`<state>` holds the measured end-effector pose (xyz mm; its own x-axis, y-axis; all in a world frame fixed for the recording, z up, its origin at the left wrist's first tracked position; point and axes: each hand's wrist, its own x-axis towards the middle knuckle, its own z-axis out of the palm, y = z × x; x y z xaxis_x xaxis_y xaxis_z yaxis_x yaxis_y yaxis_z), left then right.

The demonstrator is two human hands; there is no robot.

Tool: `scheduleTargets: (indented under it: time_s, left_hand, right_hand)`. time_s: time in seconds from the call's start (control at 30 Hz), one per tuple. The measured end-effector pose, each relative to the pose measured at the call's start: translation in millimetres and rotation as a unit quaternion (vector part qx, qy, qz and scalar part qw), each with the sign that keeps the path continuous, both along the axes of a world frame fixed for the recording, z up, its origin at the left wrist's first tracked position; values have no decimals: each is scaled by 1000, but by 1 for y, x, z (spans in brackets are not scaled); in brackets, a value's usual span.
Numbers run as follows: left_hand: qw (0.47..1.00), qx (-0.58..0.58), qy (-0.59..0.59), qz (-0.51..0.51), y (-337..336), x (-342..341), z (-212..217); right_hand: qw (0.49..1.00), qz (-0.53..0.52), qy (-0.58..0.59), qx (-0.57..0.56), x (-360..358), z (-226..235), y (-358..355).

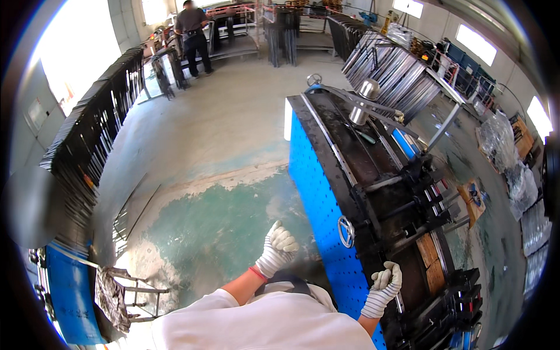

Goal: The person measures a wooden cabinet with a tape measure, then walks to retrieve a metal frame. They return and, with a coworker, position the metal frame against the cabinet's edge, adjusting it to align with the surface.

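Note:
My left hand [277,251], in a white striped knit glove with a red cuff, hangs over the floor left of the bench. Its fingers are curled in and the thumb points up; nothing shows in it. My right hand [382,286], gloved alike, is over the near left edge of the long black-topped steel bench [335,131]. Its fingers are folded, with no object visible in them; whether it touches the bench I cannot tell. Ahead of it are a handwheel [346,231] on the bench's blue perforated side [315,186] and black clamps [414,201].
Metal frames stand in rows at left [87,125] and far right [388,73]. On the bench are a steel container [359,115] and wooden blocks [427,249]. A stool [143,291] with a cloth stands lower left. Another person [192,35] is far off.

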<state>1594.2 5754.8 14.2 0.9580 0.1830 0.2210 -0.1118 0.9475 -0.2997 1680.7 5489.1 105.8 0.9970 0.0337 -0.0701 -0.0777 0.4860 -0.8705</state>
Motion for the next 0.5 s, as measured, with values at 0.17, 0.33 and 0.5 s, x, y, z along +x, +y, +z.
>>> scheduleTargets:
  time_s: [0.17,0.33,0.5]
  left_hand:
    - [997,-11,-11,-79,5,21,-5]
    - [993,-9,14,-119,12,21,3]
    - [983,-29,-30,-181,7,30,-17]
  right_hand:
    - [998,-23,-8,60,-4,-10,-14]
    - [982,-75,63,160,-14,-4,-10]
    - [944,-152,99,275,-40,-23,-53]
